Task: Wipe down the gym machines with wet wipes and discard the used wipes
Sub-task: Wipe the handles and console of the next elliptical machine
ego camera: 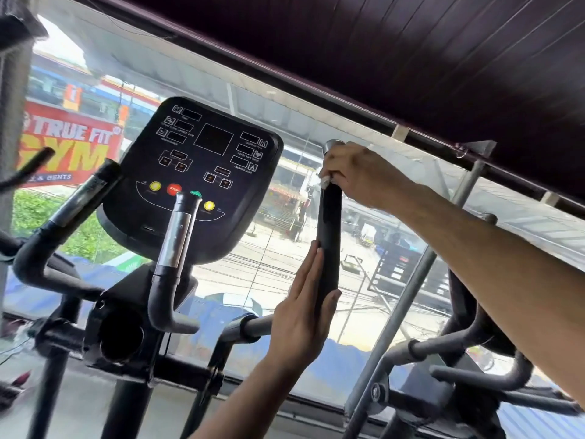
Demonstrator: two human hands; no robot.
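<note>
Black machine console (pixel 193 172) stands left of the upright black handle (pixel 329 242). My right hand (pixel 354 175) grips its top – a white wipe (pixel 325 182) pinched under the fingers. My left hand (pixel 300 315) rests flat against it lower down.

Black console (pixel 193 172) with yellow, red and green buttons (pixel 174 189); black handle (pixel 329 242); white wipe (pixel 325 182); red, yellow-lettered banner (pixel 68 144).

open gap between console (pixel 193 172) and upright handle (pixel 329 236), steel post (pixel 408 299) crowding right
</note>
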